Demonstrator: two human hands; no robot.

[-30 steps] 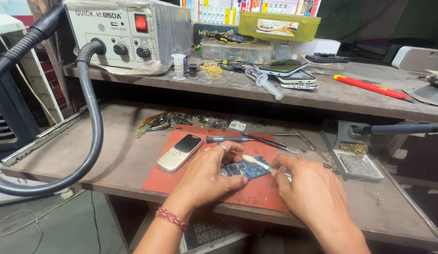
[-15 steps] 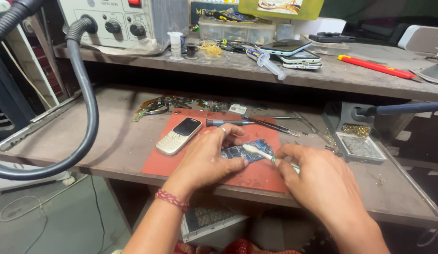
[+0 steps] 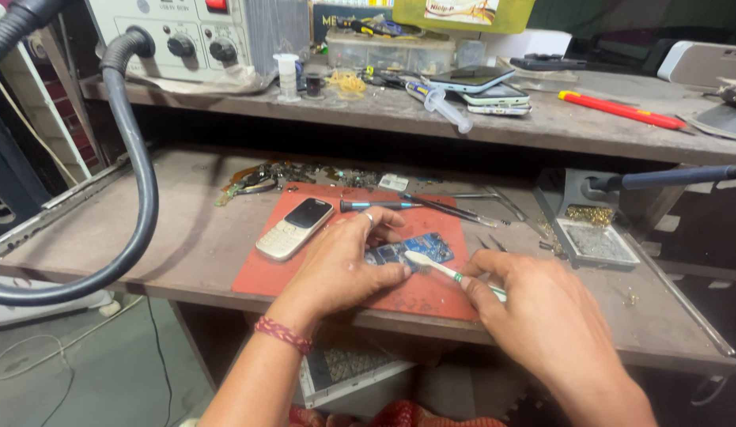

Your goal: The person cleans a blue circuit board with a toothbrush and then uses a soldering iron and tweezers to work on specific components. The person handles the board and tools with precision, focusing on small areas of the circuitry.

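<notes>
In the head view, a small blue circuit board (image 3: pixel 411 250) lies flat on a red work mat (image 3: pixel 304 273) near the front of the lower bench shelf (image 3: pixel 186 237). The board is roughly rectangular, with dark and metallic components across its face; its left part is hidden under the left hand (image 3: pixel 344 265). That hand presses down on the board, fingers together and curled over its near and left edges, thumb against the lower edge. The right hand (image 3: pixel 542 316) pinches the handle of a white toothbrush (image 3: pixel 443 269), fingers closed around it, and the brush head rests on the board's near side. A keypad phone (image 3: pixel 295 228) lies on the mat just left of the left hand. A screwdriver (image 3: pixel 380 205) and tweezers (image 3: pixel 455 212) lie beyond the board. A thick black hose (image 3: pixel 142 182) curves across the shelf's left side.
</notes>
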